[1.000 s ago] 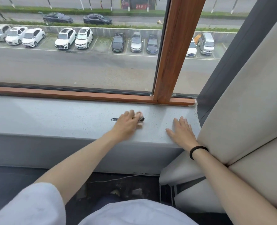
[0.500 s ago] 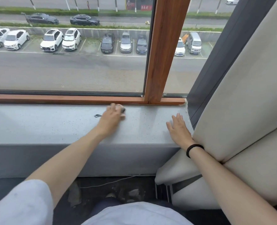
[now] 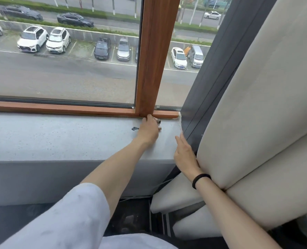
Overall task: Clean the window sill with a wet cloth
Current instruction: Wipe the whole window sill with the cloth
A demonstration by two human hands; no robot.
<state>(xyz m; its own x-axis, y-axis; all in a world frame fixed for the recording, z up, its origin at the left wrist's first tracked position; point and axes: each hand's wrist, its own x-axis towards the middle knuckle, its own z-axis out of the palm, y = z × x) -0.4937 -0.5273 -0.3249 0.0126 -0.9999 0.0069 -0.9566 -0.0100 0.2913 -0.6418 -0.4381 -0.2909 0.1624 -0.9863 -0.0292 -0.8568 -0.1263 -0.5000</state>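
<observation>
Though earlier mid-sill [image 3: 59, 137], cloth [image 3: 159, 122] now beside frame [image 3: 77, 109]

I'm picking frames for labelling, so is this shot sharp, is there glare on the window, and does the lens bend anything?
Head view: soft, even daylight, no hard shadows on the window sill; glass nearly glare-free, parked cars clear; the wooden post leans, likely wide-angle distortion; the cloth under the left hand is small and slightly soft.

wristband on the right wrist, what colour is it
The wristband is plain black, seen best in the head view.
</observation>
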